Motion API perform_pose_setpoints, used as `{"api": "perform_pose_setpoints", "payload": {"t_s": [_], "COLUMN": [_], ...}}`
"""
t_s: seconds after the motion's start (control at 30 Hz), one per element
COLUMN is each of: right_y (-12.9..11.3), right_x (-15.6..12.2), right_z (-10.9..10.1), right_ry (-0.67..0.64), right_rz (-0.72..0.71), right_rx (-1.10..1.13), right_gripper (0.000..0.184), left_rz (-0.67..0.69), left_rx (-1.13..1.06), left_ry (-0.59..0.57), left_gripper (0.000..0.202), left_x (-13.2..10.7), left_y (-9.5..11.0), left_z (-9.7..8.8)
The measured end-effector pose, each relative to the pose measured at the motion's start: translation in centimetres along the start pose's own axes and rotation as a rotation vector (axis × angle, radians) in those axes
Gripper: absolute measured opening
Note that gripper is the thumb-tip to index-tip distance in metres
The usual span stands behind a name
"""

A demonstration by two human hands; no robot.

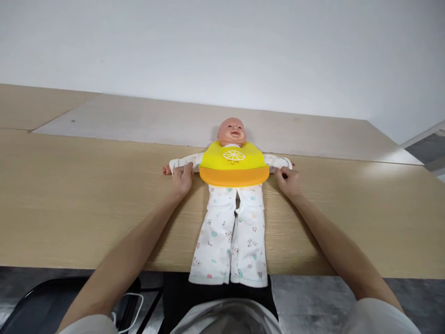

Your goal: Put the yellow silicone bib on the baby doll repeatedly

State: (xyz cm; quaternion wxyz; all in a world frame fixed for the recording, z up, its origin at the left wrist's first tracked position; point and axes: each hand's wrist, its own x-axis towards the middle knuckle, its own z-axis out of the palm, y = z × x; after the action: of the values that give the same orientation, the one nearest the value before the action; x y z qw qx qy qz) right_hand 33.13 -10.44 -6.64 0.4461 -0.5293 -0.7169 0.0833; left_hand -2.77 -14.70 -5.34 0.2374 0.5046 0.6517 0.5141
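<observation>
A baby doll (232, 131) lies on its back in the middle of the table, arms spread out to both sides. Over its chest is a yellow silicone bib (215, 155) with a white citrus slice print and an orange catch pocket (234, 176) along the bottom. The doll wears a white printed top and white printed trousers (215, 236). My left hand (183, 179) is closed at the doll's sleeve (195, 160) on the left side. On the right side, my right hand (289, 182) pinches at the other sleeve (274, 160). The fingertips are partly hidden.
The wooden table (86, 195) reaches across the view, with a pale grey strip (146, 119) along its back, against a white wall (222, 51). The trouser legs hang over the front edge. A black chair (45, 306) and a white cable (139, 308) are below left.
</observation>
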Motion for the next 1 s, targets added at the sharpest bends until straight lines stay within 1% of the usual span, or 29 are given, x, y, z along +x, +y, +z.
{"api": "perform_pose_setpoints", "payload": {"t_s": [0.07, 0.17, 0.23, 0.27, 0.3, 0.37, 0.4, 0.47, 0.5, 0.53, 0.57, 0.6, 0.63, 0.67, 0.7, 0.73, 0.77, 0.83, 0.9, 1.0], "right_y": [0.2, 0.0, -0.1, -0.1, -0.3, -1.2, -2.1, -5.2, -7.2, -9.5, -11.8, -14.0, -15.9, -17.5, -18.7, -19.4, -19.8, -19.8, -19.3, -18.7], "right_x": [-0.3, -0.7, -0.8, -0.7, -0.6, -0.4, -0.3, -0.7, -1.3, -2.4, -3.8, -5.5, -7.4, -9.4, -11.3, -13.0, -14.5, -16.6, -17.5, -17.7], "right_z": [0.4, 0.7, 0.9, 1.0, 1.0, 0.6, 0.1, -1.2, -2.0, -2.7, -3.3, -3.7, -4.0, -4.0, -3.9, -3.8, -3.5, -3.1, -3.0, -3.2], "right_ry": [-0.047, -0.224, -0.301, -0.309, -0.287, -0.176, -0.099, 0.032, 0.042, 0.007, -0.043, -0.108, -0.224, -0.227, -0.251, -0.303, -0.326, -0.355, -0.345, -0.317], "right_rz": [-0.017, -0.135, -0.213, -0.234, -0.242, -0.238, -0.246, -0.314, -0.403, -0.494, -0.583, -0.719, -0.834, -0.914, -0.988, -1.005, -0.992, -0.951, -0.907, -0.874], "right_rx": [-0.028, -0.121, -0.180, -0.188, -0.180, -0.136, -0.107, -0.051, -0.014, 0.017, 0.055, 0.098, 0.094, 0.073, 0.043, -0.012, -0.077, -0.200, -0.277, -0.312], "right_gripper": [0.050, 0.045, 0.042, 0.041, 0.041, 0.044, 0.044, 0.043, 0.040, 0.032, 0.022, 0.017, 0.020, 0.027, 0.028, 0.031, 0.030, 0.034, 0.039, 0.032], "left_rz": [-0.023, -0.031, -0.034, -0.035, -0.038, -0.037, -0.034, -0.027, -0.026, -0.028, -0.031, -0.036, -0.043, -0.049, -0.052, -0.052, -0.051, -0.040, -0.015, 0.019], "left_rx": [-0.017, 0.075, 0.140, 0.155, 0.165, 0.167, 0.162, 0.143, 0.132, 0.123, 0.119, 0.115, 0.109, 0.105, 0.103, 0.102, 0.102, 0.104, 0.103, 0.095], "left_ry": [-0.098, -0.263, -0.294, -0.296, -0.300, -0.307, -0.307, -0.297, -0.284, -0.267, -0.254, -0.245, -0.232, -0.221, -0.212, -0.203, -0.198, -0.195, -0.205, -0.215], "left_gripper": [0.043, 0.039, 0.039, 0.040, 0.041, 0.043, 0.044, 0.045, 0.044, 0.044, 0.043, 0.042, 0.042, 0.042, 0.042, 0.042, 0.043, 0.046, 0.047, 0.048], "left_x": [-0.1, -0.6, -0.9, -1.0, -1.1, -1.1, -1.1, -1.0, -0.9, -0.9, -0.9, -0.9, -0.9, -0.9, -0.8, -0.8, -0.7, -0.6, -0.5, -0.4], "left_y": [-0.4, -0.3, 0.0, 0.1, 0.2, 0.4, 0.4, 0.5, 0.6, 0.7, 0.8, 0.8, 0.8, 0.8, 0.7, 0.5, 0.3, -0.1, -0.5, -0.8], "left_z": [0.1, -0.2, -0.3, -0.4, -0.4, -0.4, -0.4, -0.4, -0.4, -0.4, -0.5, -0.4, -0.4, -0.4, -0.3, -0.2, -0.2, -0.1, 0.0, 0.0]}}
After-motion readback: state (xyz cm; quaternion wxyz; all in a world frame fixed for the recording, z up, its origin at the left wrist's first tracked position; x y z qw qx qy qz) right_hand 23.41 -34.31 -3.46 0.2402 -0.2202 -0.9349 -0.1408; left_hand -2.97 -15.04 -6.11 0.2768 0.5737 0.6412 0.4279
